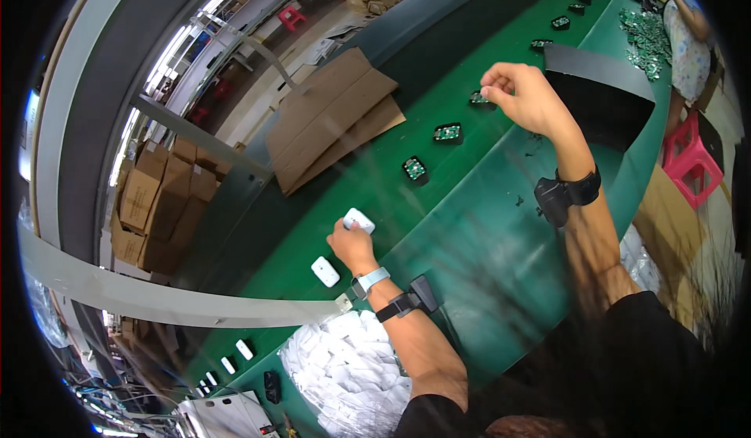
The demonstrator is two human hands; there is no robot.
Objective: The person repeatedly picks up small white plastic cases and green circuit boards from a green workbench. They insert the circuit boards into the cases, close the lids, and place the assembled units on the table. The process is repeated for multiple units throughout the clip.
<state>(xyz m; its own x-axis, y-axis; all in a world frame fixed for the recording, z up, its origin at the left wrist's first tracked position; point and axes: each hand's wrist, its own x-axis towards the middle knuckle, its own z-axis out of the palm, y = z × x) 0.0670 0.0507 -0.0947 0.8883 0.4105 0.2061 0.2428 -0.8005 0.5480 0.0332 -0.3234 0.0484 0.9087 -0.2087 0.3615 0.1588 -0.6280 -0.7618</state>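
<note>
My left hand (353, 245) has its fingers closed on a small white plastic case (361, 220) at the green conveyor belt (266, 270). Close below it on the belt lies another white case (325, 271). Farther up the belt, my right hand (526, 96) is curled, with thumb and fingertips at the edge of a small black case with a circuit board (478, 98); the fingers partly cover it. Between my hands, two similar black cases with green boards, a nearer one (415, 169) and a farther one (448, 133), rest on the belt.
A pile of white plastic pieces (344, 367) lies beside my left forearm. Flattened cardboard (336, 117) leans beyond the belt. A black bin (598, 98) stands right of my right hand, with heaped circuit boards (645, 43) behind it. A grey frame bar (195, 301) crosses at left.
</note>
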